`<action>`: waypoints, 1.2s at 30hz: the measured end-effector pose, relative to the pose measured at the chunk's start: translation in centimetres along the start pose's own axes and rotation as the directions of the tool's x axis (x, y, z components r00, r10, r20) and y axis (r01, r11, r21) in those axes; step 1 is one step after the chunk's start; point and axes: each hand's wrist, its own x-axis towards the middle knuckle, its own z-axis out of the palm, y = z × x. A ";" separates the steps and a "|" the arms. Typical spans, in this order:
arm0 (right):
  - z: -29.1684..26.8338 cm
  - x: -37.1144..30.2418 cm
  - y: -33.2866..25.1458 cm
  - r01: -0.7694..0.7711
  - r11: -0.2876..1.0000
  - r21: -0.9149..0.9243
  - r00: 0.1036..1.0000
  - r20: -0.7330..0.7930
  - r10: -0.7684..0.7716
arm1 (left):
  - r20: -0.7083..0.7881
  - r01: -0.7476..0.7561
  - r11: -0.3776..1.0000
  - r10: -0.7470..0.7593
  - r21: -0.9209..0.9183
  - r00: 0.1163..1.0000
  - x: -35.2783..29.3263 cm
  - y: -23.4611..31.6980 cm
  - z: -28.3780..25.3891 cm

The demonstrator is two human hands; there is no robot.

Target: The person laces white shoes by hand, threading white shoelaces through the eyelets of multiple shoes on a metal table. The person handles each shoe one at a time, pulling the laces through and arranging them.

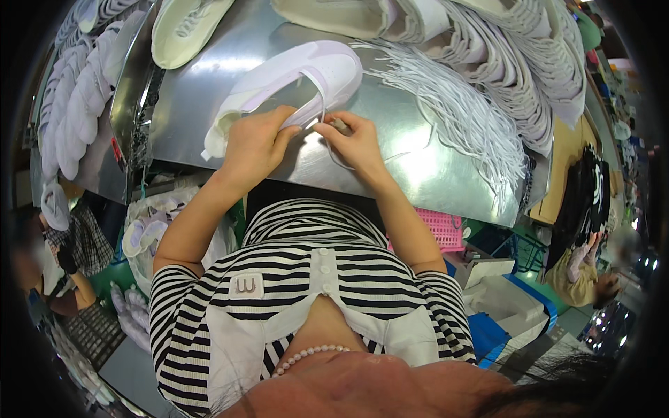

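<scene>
Two hands meet at the near edge of a white shoe's opening — the left hand [258, 146] pinching that edge, the right hand [352, 141] with thumb and fingers drawn in on a thin lace [337, 161], its tip hidden from me. Honestly I'd keep the edge flat and grip the lace close to its end so it doesn't buckle or twist. The shoe [282, 63] lies on the metal table [185, 125], toe pointing away right — with a loose lace bundle [453, 104] beside it and stacked shoe pieces [502, 76] beyond.
</scene>
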 end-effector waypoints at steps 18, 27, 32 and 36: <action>-9.9 -15.4 -1.6 -0.292 0.918 -0.268 0.949 0.041 0.314 | 0.230 -0.014 0.969 0.072 -0.245 0.971 4.6 1.1 -1.3; -5.7 -1.3 -2.0 0.090 0.995 0.037 0.984 -0.156 -0.083 | 0.364 -0.258 0.966 0.244 -0.011 0.899 4.2 0.8 1.8; -6.3 0.9 -3.4 0.184 0.970 -0.158 0.976 -0.084 -0.199 | 0.343 -0.239 0.962 0.182 0.131 0.922 5.0 3.5 2.1; -6.4 2.1 -3.0 0.238 0.957 -0.164 0.966 -0.060 -0.250 | 0.509 -0.125 0.974 0.011 0.189 0.860 7.2 4.0 3.9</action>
